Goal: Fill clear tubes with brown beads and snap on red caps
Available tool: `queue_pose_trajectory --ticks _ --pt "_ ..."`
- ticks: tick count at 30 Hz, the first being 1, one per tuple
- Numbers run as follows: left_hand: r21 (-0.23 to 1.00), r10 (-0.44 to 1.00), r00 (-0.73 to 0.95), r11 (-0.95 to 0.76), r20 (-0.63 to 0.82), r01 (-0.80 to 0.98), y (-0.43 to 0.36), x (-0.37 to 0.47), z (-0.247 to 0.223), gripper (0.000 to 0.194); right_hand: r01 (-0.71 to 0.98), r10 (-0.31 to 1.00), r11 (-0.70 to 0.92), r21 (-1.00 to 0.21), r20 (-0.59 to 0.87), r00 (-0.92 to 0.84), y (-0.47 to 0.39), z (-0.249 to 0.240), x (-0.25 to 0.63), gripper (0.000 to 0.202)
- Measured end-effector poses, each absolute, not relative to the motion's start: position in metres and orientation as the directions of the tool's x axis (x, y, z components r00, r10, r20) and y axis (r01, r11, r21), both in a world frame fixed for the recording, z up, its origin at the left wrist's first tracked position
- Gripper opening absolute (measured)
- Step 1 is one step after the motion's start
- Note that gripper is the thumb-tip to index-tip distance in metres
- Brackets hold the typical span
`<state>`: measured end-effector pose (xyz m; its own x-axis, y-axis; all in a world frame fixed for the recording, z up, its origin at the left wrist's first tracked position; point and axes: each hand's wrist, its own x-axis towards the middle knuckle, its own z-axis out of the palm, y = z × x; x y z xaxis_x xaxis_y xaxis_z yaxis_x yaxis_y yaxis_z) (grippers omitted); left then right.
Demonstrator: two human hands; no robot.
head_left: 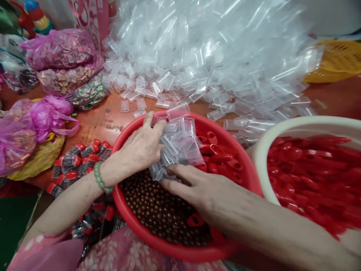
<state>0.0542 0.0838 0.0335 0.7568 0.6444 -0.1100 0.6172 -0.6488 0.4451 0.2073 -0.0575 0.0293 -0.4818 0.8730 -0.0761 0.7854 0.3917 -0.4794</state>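
A red basin [186, 256] holds brown beads [158, 210] on its near left side and red plastic caps [222, 158] on its right. Several clear plastic tubes [180, 143] lie bunched over its middle. My left hand [141, 146], a green bead bracelet at its wrist, rests against the left side of these tubes, fingers apart and bent around their edge. From the right, my right hand [197, 188] reaches over the basin, its thumb and fingers spread at the lower edge of the same tubes. Some fingertips are hidden.
A large heap of clear tubes [211, 56] spreads behind the basin. At right stands a cream tub [262, 165] of red caps, with a yellow basket [338, 60] behind. Filled red-capped tubes [84, 162] and pink bags [64, 52] lie at left.
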Motion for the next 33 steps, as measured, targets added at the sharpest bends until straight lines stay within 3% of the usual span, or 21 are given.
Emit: queue_pose_trajectory --ticks 5,9,12,15,18,22,26,30,33 --pt "0.469 0.570 0.822 -0.725 -0.002 0.504 0.064 0.020 0.039 0.064 0.734 0.739 0.647 -0.205 -0.068 -0.671 -0.037 0.015 0.197 0.035" --pt "0.456 0.437 0.898 -0.789 -0.053 0.411 0.053 -0.002 0.035 0.064 0.708 0.714 0.669 -0.227 -0.067 -0.697 -0.028 0.012 0.200 0.040" --pt "0.469 0.400 0.915 -0.798 -0.059 0.379 0.054 -0.001 0.026 0.052 0.688 0.695 0.691 -0.220 -0.060 -0.717 -0.028 0.013 0.205 0.038" --pt "0.454 0.432 0.901 -0.794 -0.046 0.404 0.058 0.011 0.015 0.032 0.738 0.749 0.653 -0.172 0.000 -0.662 -0.031 0.016 0.209 0.028" --pt "0.407 0.493 0.869 -0.787 -0.038 0.464 0.059 0.024 0.006 0.025 0.830 0.837 0.545 -0.114 0.024 -0.547 -0.036 0.019 0.208 0.013" --pt "0.351 0.547 0.836 -0.777 -0.033 0.522 0.058 0.034 0.006 0.023 0.903 0.898 0.428 -0.039 -0.092 -0.430 -0.041 0.020 0.193 0.008" --pt "0.344 0.563 0.826 -0.784 0.040 0.517 0.053 0.026 0.013 0.022 0.926 0.861 0.356 -0.122 -0.342 -0.376 -0.043 0.017 0.174 0.017" --pt "0.436 0.530 0.822 -0.803 0.210 0.407 0.043 -0.001 0.019 0.022 0.905 0.803 0.261 -0.336 -0.445 -0.396 -0.039 0.018 0.168 0.022" --pt "0.542 0.511 0.832 -0.771 0.214 0.334 0.033 -0.024 0.026 0.026 0.841 0.762 0.094 -0.532 -0.505 -0.405 -0.028 0.021 0.174 0.021"
